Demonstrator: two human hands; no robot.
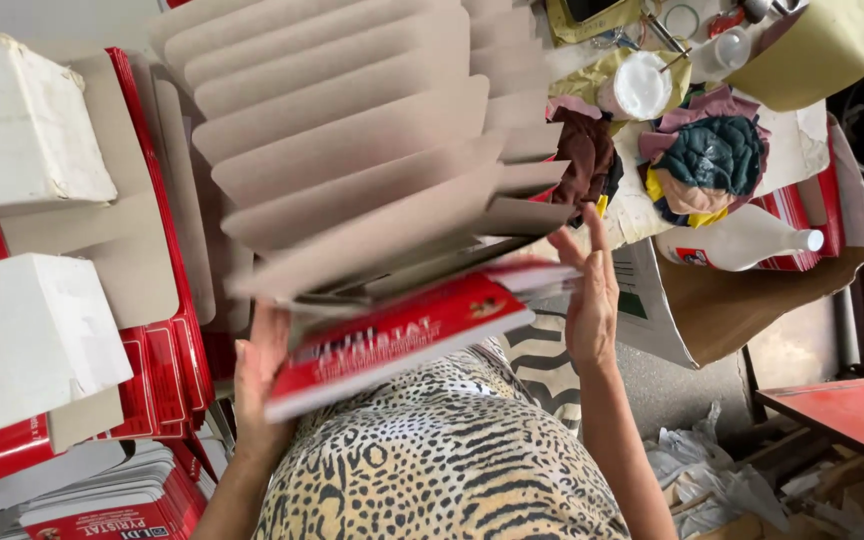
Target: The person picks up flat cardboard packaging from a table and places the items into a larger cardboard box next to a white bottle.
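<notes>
From the head view, a fanned stack of flat carton blanks (352, 170), grey-brown on the inner face and red on the printed face, fills the middle of the frame, spreading from twelve o'clock down toward the centre. The left hand (260, 385), at about seven o'clock, is closed around the lower left edge of the stack, thumb hidden under the card and fingers gripping the red bottom blank (402, 335). The right hand (589, 300), just right of centre at about four o'clock, is open with fingers stretched straight up, pressing flat against the right edge of the fanned blanks. Below both hands lies a leopard-print garment (432, 470) at six o'clock. At nine o'clock sit two white blocks (27, 120) on further red blanks (167, 360). Toward one o'clock a cluttered worktop (792, 140) carries bundled rags (707, 165), a white round lid (642, 85) and a white plastic bottle (742, 240) lying on its side. A red tabletop (847, 410) shows at four o'clock.
</notes>
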